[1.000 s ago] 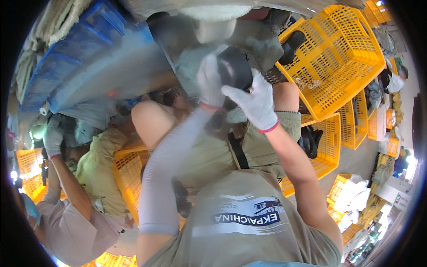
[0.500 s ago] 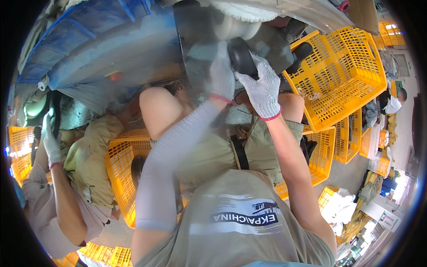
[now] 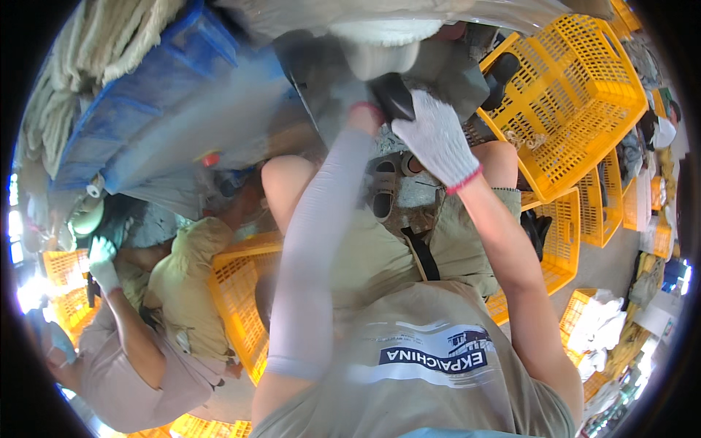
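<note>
Both my arms reach up and forward over my lap. My right hand point(image 3: 437, 137), in a white knit glove with a red cuff, is closed around a black rounded object point(image 3: 391, 93). My left hand point(image 3: 355, 102), blurred, on a grey-sleeved arm, grips the same object from its left side. Just above the object hangs a white cup-shaped piece point(image 3: 374, 52) under a pale sheet. Grey material point(image 3: 328, 69) lies behind the hands. Below them I see my bare knees and sandalled feet point(image 3: 383, 191).
Stacked yellow mesh baskets point(image 3: 584, 95) stand at the right, another yellow basket point(image 3: 237, 299) by my left leg. A blue tarp-like mass point(image 3: 146, 124) fills the upper left. A co-worker's gloved hand point(image 3: 102, 263) and bent body are at lower left. White cloths point(image 3: 602, 328) lie lower right.
Both hands have lifted the black object higher and farther from my body, toward the white piece. The co-worker at the left has shifted lower in the picture.
</note>
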The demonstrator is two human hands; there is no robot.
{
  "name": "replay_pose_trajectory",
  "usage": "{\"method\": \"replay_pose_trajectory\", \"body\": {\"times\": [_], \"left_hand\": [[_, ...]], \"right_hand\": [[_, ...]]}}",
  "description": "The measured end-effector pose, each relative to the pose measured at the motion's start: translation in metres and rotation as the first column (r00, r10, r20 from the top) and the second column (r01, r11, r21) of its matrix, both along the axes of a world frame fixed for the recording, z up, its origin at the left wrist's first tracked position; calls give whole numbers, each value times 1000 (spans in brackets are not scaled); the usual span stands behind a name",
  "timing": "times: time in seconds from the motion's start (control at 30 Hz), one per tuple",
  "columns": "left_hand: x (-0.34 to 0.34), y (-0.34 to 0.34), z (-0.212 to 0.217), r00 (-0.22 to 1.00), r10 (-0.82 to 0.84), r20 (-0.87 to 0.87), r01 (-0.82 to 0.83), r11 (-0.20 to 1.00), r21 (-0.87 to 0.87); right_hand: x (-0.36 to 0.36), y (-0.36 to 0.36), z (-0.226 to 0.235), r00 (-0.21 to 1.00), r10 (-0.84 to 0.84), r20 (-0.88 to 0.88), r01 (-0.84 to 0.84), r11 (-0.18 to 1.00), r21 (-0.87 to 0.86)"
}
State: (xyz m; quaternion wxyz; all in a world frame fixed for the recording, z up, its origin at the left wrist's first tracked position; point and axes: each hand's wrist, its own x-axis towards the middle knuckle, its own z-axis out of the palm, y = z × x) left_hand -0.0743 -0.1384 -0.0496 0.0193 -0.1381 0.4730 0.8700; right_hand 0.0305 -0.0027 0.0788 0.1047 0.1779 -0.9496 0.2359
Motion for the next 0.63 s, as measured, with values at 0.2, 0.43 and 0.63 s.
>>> {"method": "replay_pose_trajectory", "body": {"times": [0.2,0.43,0.63], "left_hand": [[50,33,-13,970,32,-240,-59,993,-103],[-5,-6,-59,987,-111,119,136,962,-237],[10,33,-61,957,182,-225,-136,969,208]], "right_hand": [[70,1,59,999,32,17,-29,990,-136],[-17,1,-50,985,35,-167,-59,988,-143],[-37,-19,-29,989,-136,59,144,973,-181]]}}
